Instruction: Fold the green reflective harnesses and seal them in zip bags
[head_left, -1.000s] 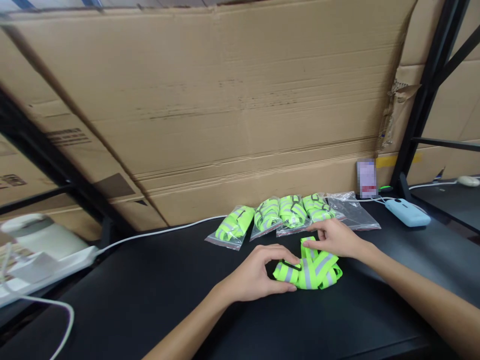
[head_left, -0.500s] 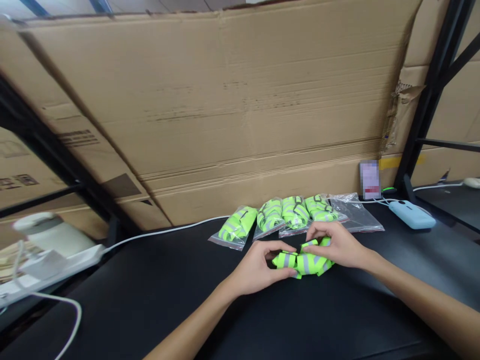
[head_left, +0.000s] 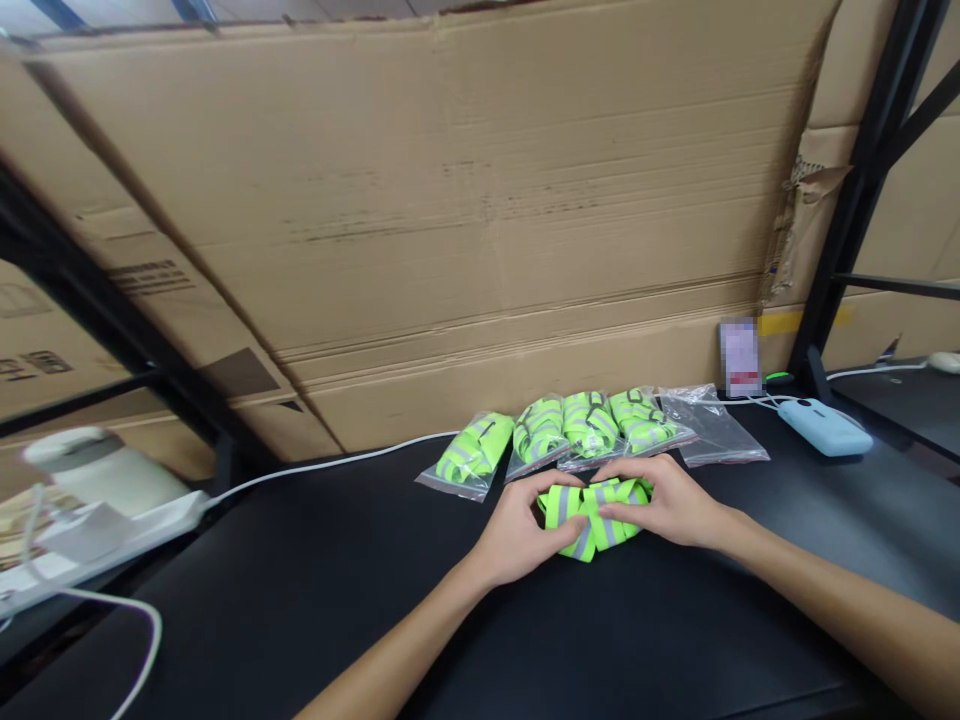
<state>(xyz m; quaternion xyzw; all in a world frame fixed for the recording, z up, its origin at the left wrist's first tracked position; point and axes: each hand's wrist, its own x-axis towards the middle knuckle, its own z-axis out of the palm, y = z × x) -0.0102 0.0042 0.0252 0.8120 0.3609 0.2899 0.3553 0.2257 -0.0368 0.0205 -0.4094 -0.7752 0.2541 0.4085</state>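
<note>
A neon-yellow reflective strap bundle (head_left: 592, 510) with grey stripes lies bunched on the black table (head_left: 315, 590). My left hand (head_left: 521, 530) grips its left side, and my right hand (head_left: 667, 500) presses on its right side. Both hands squeeze it into a compact wad. Just behind it lie several clear bags of packed reflective straps (head_left: 570, 430) in a row. An empty clear bag (head_left: 709, 425) lies at the right end of that row.
A tall cardboard sheet (head_left: 450, 220) leans behind the table. A light blue power bank (head_left: 825, 425) with a cable sits at right, near a black rack post (head_left: 847, 230). A white power strip and cable (head_left: 105, 540) lie at left.
My hands have drawn together, folding the loose strap into a tighter bundle and shifting it slightly farther from me, toward the bags.
</note>
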